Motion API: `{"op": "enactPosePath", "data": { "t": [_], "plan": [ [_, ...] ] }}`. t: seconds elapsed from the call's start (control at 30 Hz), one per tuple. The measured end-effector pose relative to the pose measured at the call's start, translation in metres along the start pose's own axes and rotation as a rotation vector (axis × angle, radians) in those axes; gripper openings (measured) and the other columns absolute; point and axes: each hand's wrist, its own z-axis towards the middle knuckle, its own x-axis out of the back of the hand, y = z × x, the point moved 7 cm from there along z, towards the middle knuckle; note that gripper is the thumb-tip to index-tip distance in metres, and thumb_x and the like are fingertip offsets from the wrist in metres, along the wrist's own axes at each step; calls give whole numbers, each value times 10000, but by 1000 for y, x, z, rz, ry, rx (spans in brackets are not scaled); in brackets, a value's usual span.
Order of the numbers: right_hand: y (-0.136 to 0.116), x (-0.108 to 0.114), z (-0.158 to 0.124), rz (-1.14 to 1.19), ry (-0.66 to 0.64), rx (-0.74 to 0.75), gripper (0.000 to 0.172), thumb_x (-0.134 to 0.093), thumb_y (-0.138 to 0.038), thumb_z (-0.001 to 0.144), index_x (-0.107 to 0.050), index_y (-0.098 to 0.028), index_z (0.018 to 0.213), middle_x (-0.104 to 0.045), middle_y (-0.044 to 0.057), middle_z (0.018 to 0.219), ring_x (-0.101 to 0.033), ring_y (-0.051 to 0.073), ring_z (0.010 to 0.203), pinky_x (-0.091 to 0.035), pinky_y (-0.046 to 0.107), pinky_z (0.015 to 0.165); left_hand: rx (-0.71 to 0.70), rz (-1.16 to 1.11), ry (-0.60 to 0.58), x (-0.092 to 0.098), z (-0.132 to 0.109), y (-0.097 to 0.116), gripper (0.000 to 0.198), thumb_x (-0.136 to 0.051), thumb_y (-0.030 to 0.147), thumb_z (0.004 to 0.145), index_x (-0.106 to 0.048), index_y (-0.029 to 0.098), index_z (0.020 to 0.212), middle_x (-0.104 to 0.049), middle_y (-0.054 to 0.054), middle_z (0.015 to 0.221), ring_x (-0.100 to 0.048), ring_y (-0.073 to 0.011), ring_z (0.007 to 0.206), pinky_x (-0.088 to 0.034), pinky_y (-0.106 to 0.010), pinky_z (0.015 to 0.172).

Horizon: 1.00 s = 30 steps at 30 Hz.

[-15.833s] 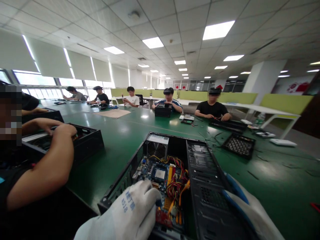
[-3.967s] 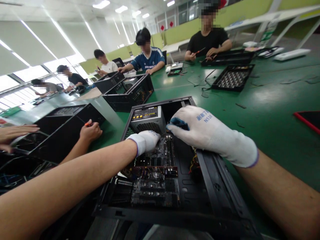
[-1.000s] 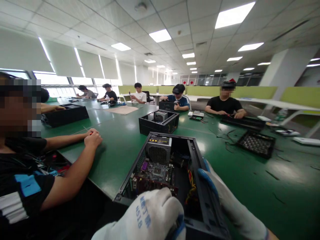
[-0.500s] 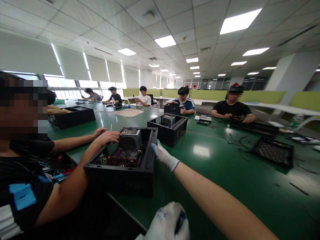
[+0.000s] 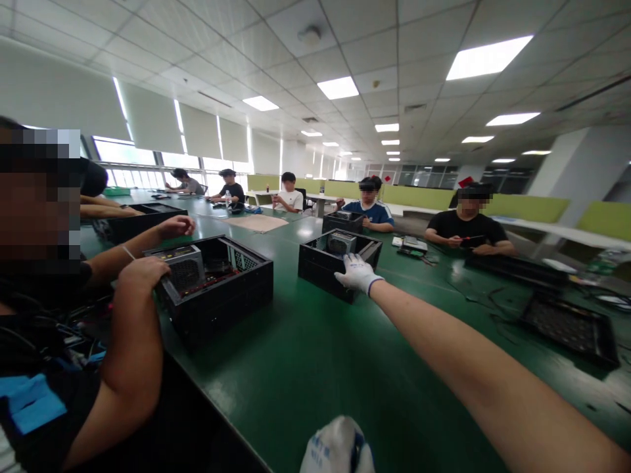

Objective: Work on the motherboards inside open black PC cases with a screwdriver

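My right hand (image 5: 357,273), in a white glove, reaches to an open black computer case (image 5: 323,266) with a grey power supply (image 5: 341,242) inside. Its fingers are spread at the case's near upper edge, the thumb apart against the side wall. My left hand (image 5: 338,447), also gloved, is curled low at the bottom edge of the view. Something dark blue shows between its fingers, too little to name. To the left stands another open computer case (image 5: 221,299) with a power supply (image 5: 185,269); a co-worker's hand (image 5: 142,270) rests at its corner.
The green table (image 5: 276,374) has its near edge at lower left. A co-worker sits close at left. Across the table, a person in black (image 5: 466,226) works near a dark case panel (image 5: 572,322) and loose cables. Another person (image 5: 377,211) sits behind a further case.
The nearer case has turned and shifted left, with the co-worker's hand at its corner. My right hand has left its side and moved forward to the second case. My view has shifted slightly.
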Motion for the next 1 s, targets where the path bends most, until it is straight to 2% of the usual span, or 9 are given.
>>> {"op": "enactPosePath", "data": {
  "t": [0.13,0.33,0.43,0.5,0.57,0.6,0.73,0.83,1.0],
  "plan": [
    [24,-10,19,-98,-37,-46,443,-677,-412,998,-614,-193,1378,-620,117,1404,-649,274,1196,-567,512,993,-2,11,78,77,44,-34,248,-637,411,1027,-685,301,1244,-649,-91,1366,-653,-237,1159,-603,-412,951],
    [36,-14,29,-169,-56,-73,425,-670,-410,1003,-621,-197,1368,-626,115,1394,-654,265,1181,-573,500,984,9,43,257,231,126,-100,218,-593,384,1051,-713,213,1114,-701,-48,1125,-692,-193,1034,-597,-371,883],
    [36,-11,21,-184,-38,-58,418,-670,-409,1004,-625,-196,1360,-628,114,1390,-654,265,1181,-571,500,987,11,56,291,261,145,-115,424,-422,347,1109,-706,219,821,-639,-9,820,-703,-183,987,-580,-330,821],
    [35,-9,9,-184,-15,-34,421,-669,-415,1003,-626,-193,1358,-630,114,1388,-653,267,1185,-568,504,990,11,53,283,242,137,-110,263,-529,369,1079,-723,209,999,-698,-31,995,-695,-196,1021,-596,-376,868],
    [35,-6,-8,-177,4,-5,426,-667,-426,1003,-627,-192,1357,-629,114,1392,-648,271,1197,-559,513,1003,7,41,251,198,113,-92,329,-639,393,1030,-652,185,1283,-665,-102,1298,-678,-234,1098,-606,-449,927],
    [35,-4,-17,-171,11,11,429,-665,-438,1003,-629,-194,1354,-628,112,1396,-644,273,1208,-549,523,1016,12,37,230,169,97,-80,248,-627,401,1035,-680,294,1252,-647,-96,1366,-656,-227,1143,-601,-408,945],
    [36,10,-64,-145,28,90,474,-580,-514,1027,-669,-149,1316,-666,152,1354,-616,299,1263,-457,516,1111,2,29,127,49,28,-27,287,-630,396,1034,-665,260,1285,-639,-103,1374,-658,-231,1147,-597,-428,960],
    [37,26,-105,-123,46,146,550,-521,-532,1032,-685,-86,1309,-677,216,1327,-611,331,1260,-435,443,1111,-5,35,65,-20,-14,-8,276,-618,352,1038,-666,207,1268,-686,-108,1276,-698,-225,1073,-628,-409,901],
    [43,50,-186,-84,68,207,520,-491,-554,1026,-713,-115,1193,-684,204,1267,-626,323,1188,-467,406,1045,-78,107,125,-63,-41,-12,271,-452,206,1051,-665,227,1216,-725,-128,1224,-722,-293,1160,-637,-455,963]
  ]
}}
